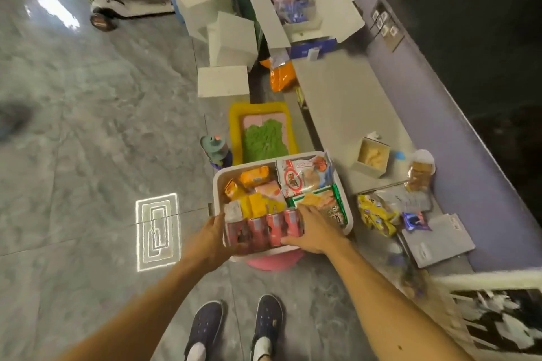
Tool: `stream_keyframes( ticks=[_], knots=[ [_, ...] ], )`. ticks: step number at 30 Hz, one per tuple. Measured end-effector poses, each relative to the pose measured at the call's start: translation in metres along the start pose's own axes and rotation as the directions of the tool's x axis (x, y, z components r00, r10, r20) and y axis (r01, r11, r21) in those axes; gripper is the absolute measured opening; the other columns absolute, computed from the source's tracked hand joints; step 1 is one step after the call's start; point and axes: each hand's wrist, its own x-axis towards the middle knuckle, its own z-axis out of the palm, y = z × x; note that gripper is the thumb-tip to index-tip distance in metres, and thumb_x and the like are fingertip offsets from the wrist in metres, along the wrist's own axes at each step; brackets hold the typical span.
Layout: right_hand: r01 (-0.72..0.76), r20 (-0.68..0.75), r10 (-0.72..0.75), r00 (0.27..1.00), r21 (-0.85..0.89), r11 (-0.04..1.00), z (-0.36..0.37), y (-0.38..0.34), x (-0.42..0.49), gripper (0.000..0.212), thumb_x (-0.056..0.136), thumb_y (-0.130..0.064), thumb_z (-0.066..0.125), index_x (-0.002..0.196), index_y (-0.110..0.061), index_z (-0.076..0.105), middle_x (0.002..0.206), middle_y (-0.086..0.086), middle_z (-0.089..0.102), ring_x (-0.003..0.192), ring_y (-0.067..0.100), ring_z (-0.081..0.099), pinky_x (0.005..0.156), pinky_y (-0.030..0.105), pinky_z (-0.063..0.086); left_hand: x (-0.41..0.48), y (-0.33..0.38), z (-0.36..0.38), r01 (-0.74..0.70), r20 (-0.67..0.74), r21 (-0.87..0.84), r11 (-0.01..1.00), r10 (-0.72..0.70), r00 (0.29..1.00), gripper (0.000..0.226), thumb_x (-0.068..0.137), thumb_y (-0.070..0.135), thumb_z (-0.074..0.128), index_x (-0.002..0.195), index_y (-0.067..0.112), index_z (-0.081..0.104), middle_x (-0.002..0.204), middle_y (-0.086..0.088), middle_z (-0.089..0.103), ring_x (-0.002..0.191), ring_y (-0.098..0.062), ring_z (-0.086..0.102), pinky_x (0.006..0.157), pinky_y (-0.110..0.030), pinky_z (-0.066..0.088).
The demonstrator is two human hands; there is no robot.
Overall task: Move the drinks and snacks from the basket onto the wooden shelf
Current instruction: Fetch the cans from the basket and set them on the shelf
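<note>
A white basket [218,182] stands in front of me on a pink stool [275,261], packed with snack packets and a row of red drink cartons [264,230] along its near side. My left hand [209,239] grips the left end of that row at the basket's near-left corner. My right hand [312,230] lies over the right end of the cartons, fingers spread and pressing on them. An orange biscuit pack [254,176], a large white-and-red snack bag [302,176] and a green pack [319,199] fill the rest of the basket.
A grey ledge [346,99] runs along the right, carrying a small open box [372,157], a cup [420,170], a yellow snack bag [377,214] and a blue packet [415,221]. A yellow tub [234,126] and white boxes [231,38] stand beyond the basket. My shoes [237,328] show below.
</note>
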Motion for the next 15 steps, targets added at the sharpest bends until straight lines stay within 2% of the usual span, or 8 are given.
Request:
stream_keyframes(
  ticks=[3,5,8,10,13,15],
  knots=[
    [0.004,-0.020,-0.005,1.000,-0.060,0.998,0.029,0.010,0.032,0.123,0.078,-0.077,0.076,0.167,-0.015,0.018,0.167,0.013,0.030,0.152,0.038,0.034,0.121,0.053,0.036,0.026,-0.007,0.033,0.052,0.065,-0.138,0.989,-0.043,0.997,0.088,0.082,0.055,0.083,0.150,0.019,0.041,0.137,-0.007,0.061,0.100,-0.024,0.063,0.083,-0.034,0.050],
    [-0.014,-0.032,0.012,0.999,-0.074,0.997,0.048,0.016,0.045,0.119,0.080,-0.069,0.080,0.165,-0.015,0.019,0.166,0.013,0.028,0.150,0.037,0.032,0.121,0.051,0.036,0.039,-0.010,0.051,0.111,0.071,-0.224,0.968,-0.097,0.993,0.075,0.087,0.037,0.084,0.146,0.015,0.043,0.130,-0.008,0.067,0.094,-0.021,0.060,0.081,-0.031,0.048],
    [-0.035,-0.066,0.038,0.997,0.047,0.998,0.064,0.016,0.054,0.103,0.074,-0.051,0.093,0.151,-0.017,0.034,0.154,0.012,0.039,0.141,0.033,0.040,0.116,0.047,0.042,0.051,-0.015,0.065,0.162,0.048,-0.298,0.941,-0.155,0.987,0.067,0.090,0.028,0.080,0.144,0.014,0.042,0.119,-0.006,0.070,0.097,-0.027,0.066,0.079,-0.035,0.050],
    [-0.052,-0.076,0.062,0.995,0.128,0.990,0.069,0.011,0.055,0.095,0.073,-0.039,0.097,0.144,-0.018,0.038,0.148,0.011,0.043,0.137,0.031,0.042,0.114,0.046,0.043,0.053,-0.018,0.067,0.178,0.051,-0.331,0.927,-0.170,0.984,0.061,0.091,0.026,0.079,0.139,0.015,0.043,0.114,-0.001,0.066,0.092,-0.022,0.063,0.076,-0.033,0.048],
    [-0.097,-0.112,0.133,0.985,0.281,0.955,0.074,0.003,0.047,0.086,0.075,-0.028,0.098,0.138,-0.023,0.039,0.143,0.008,0.045,0.135,0.030,0.045,0.110,0.046,0.047,0.048,-0.015,0.061,0.169,0.056,-0.377,0.911,-0.160,0.986,0.055,0.092,0.013,0.076,0.136,0.013,0.042,0.106,0.005,0.067,0.082,-0.007,0.064,0.062,-0.017,0.048],
    [-0.103,-0.114,0.162,0.980,0.406,0.908,0.076,0.001,0.040,0.082,0.076,-0.021,0.097,0.134,-0.025,0.040,0.142,0.007,0.045,0.133,0.027,0.049,0.106,0.042,0.050,0.043,-0.010,0.051,0.135,0.054,-0.409,0.903,-0.124,0.991,0.053,0.091,0.004,0.073,0.134,0.013,0.044,0.100,0.009,0.066,0.077,-0.003,0.066,0.054,-0.012,0.049]
  ],
)
